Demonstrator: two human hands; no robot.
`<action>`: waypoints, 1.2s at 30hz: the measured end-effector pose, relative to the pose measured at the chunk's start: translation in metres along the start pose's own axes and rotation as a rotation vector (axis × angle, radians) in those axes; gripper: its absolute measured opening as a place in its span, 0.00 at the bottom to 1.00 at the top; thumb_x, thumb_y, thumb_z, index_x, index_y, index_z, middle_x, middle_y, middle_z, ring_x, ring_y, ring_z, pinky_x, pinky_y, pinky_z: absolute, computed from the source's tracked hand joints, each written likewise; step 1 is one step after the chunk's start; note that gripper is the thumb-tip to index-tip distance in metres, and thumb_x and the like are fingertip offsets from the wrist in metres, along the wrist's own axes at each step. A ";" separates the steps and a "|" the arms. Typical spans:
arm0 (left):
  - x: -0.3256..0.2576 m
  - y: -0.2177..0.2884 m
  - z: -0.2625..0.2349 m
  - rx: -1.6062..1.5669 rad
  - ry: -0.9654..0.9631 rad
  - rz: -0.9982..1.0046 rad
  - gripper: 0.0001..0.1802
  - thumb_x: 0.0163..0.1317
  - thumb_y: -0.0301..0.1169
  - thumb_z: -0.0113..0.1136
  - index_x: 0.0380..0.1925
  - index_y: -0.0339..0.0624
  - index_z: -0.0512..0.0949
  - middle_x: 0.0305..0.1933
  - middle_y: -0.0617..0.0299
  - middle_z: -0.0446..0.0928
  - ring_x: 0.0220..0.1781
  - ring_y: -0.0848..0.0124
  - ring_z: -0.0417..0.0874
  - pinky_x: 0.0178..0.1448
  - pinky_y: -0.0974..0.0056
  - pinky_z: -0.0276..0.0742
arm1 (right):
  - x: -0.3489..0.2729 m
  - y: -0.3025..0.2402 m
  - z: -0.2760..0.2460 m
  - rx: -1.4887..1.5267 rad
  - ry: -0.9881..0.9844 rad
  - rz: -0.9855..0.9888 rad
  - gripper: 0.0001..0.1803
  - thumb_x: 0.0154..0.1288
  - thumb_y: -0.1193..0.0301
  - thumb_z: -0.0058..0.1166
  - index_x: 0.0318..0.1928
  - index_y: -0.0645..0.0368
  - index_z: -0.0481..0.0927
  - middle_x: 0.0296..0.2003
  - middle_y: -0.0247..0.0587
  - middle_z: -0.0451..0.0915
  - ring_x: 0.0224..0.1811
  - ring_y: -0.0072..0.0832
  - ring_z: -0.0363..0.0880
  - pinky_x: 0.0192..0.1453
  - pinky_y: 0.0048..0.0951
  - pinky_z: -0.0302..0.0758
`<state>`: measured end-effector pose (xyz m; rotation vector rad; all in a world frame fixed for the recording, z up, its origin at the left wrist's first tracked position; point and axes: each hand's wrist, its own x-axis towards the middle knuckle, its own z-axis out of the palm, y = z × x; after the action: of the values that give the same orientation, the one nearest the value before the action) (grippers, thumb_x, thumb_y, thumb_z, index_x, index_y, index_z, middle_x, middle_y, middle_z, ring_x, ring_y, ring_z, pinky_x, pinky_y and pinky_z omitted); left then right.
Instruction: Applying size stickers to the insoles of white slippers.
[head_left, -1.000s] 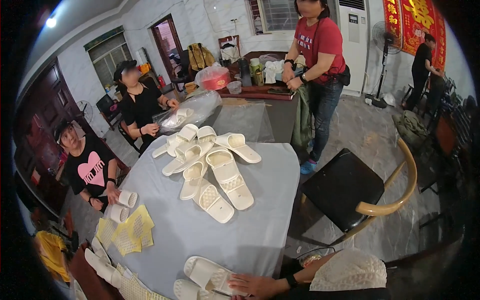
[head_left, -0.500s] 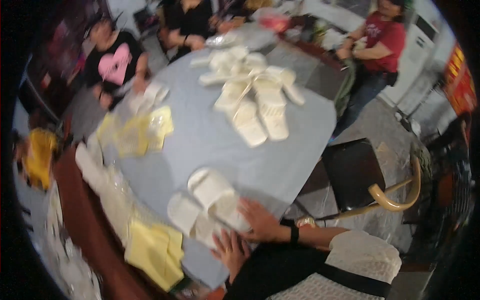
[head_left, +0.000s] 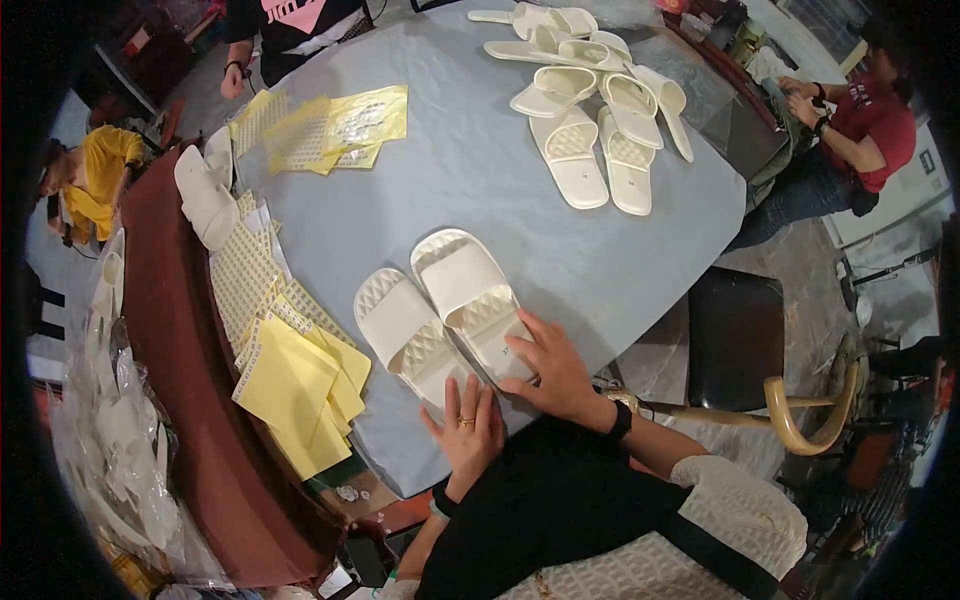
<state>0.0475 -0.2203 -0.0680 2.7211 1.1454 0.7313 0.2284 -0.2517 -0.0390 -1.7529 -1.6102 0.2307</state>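
Note:
A pair of cream slippers lies side by side on the grey-covered table (head_left: 430, 190), heels toward me: the left slipper (head_left: 392, 318) and the right slipper (head_left: 458, 280). Both have broad straps and quilted footbeds. My left hand (head_left: 467, 432), a ring on one finger, rests its outstretched fingers at the left slipper's heel. On the right slipper's heel end lies my right hand (head_left: 555, 370), fingers spread, thumb by the heel edge. A small dark mark shows on that heel beside the fingers. Neither hand is wrapped round a slipper.
Several more cream slippers (head_left: 575, 165) are heaped at the far right. Yellow sticker sheets (head_left: 335, 130) lie far left, others (head_left: 290, 375) near left beside a brown sofa-like back (head_left: 180, 380). A chair (head_left: 735, 330) stands right. Other people sit around, one in red (head_left: 880, 140).
My view has shifted, so the slipper heap now shows farther up and right, and the far people are partly cut off. Both hands stay at the heels of the same pair.

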 end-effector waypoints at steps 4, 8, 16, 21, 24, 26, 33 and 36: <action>-0.004 -0.004 -0.003 0.059 -0.061 0.034 0.23 0.53 0.33 0.61 0.52 0.52 0.73 0.65 0.65 0.65 0.70 0.59 0.58 0.67 0.32 0.38 | 0.008 -0.010 -0.010 -0.118 -0.038 0.064 0.24 0.53 0.56 0.59 0.47 0.56 0.76 0.54 0.50 0.67 0.55 0.45 0.66 0.58 0.46 0.62; -0.004 -0.008 -0.006 0.154 -0.156 0.119 0.28 0.55 0.38 0.59 0.58 0.53 0.69 0.68 0.65 0.60 0.72 0.59 0.52 0.67 0.31 0.38 | 0.008 -0.010 -0.009 -0.159 -0.009 0.045 0.20 0.52 0.56 0.59 0.42 0.54 0.79 0.48 0.43 0.70 0.49 0.40 0.69 0.51 0.40 0.65; -0.005 -0.015 -0.008 0.193 -0.240 0.162 0.32 0.55 0.41 0.57 0.62 0.53 0.64 0.70 0.64 0.56 0.72 0.57 0.51 0.65 0.30 0.40 | 0.010 -0.010 -0.006 -0.011 -0.025 0.200 0.16 0.52 0.58 0.60 0.39 0.52 0.78 0.50 0.42 0.68 0.50 0.40 0.67 0.53 0.40 0.64; -0.001 -0.013 -0.012 0.144 -0.272 0.119 0.31 0.59 0.42 0.55 0.63 0.52 0.63 0.70 0.63 0.55 0.73 0.58 0.50 0.69 0.35 0.36 | 0.013 -0.009 -0.004 -0.007 -0.015 0.243 0.15 0.51 0.60 0.61 0.39 0.51 0.78 0.51 0.42 0.67 0.51 0.40 0.66 0.55 0.40 0.62; -0.005 -0.016 -0.012 0.090 -0.364 0.080 0.33 0.59 0.42 0.55 0.64 0.49 0.61 0.69 0.62 0.58 0.72 0.57 0.53 0.70 0.40 0.40 | 0.012 -0.003 -0.003 -0.006 -0.054 0.341 0.17 0.48 0.57 0.61 0.38 0.50 0.78 0.51 0.43 0.67 0.48 0.40 0.68 0.55 0.41 0.62; -0.024 -0.032 0.003 0.028 -0.278 0.114 0.34 0.56 0.42 0.57 0.63 0.47 0.62 0.69 0.59 0.59 0.70 0.56 0.58 0.70 0.41 0.41 | 0.007 0.004 0.007 0.023 -0.087 0.462 0.19 0.48 0.55 0.60 0.40 0.48 0.78 0.52 0.43 0.66 0.51 0.42 0.67 0.58 0.44 0.60; -0.022 -0.018 -0.016 -0.059 -0.205 -0.053 0.32 0.60 0.44 0.53 0.62 0.41 0.62 0.67 0.51 0.60 0.70 0.54 0.58 0.67 0.47 0.54 | 0.005 -0.009 0.004 0.043 -0.134 0.349 0.16 0.56 0.59 0.55 0.44 0.49 0.74 0.57 0.42 0.63 0.59 0.44 0.60 0.62 0.44 0.58; -0.015 -0.016 -0.016 -0.040 -0.173 -0.017 0.31 0.61 0.43 0.53 0.62 0.41 0.62 0.67 0.51 0.60 0.70 0.55 0.58 0.67 0.49 0.55 | 0.003 -0.006 0.003 0.073 -0.136 0.326 0.17 0.57 0.59 0.54 0.46 0.48 0.73 0.57 0.42 0.62 0.60 0.44 0.58 0.63 0.45 0.55</action>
<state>0.0207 -0.2214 -0.0641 2.6767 1.1016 0.4997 0.2225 -0.2480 -0.0367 -1.9715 -1.3798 0.5671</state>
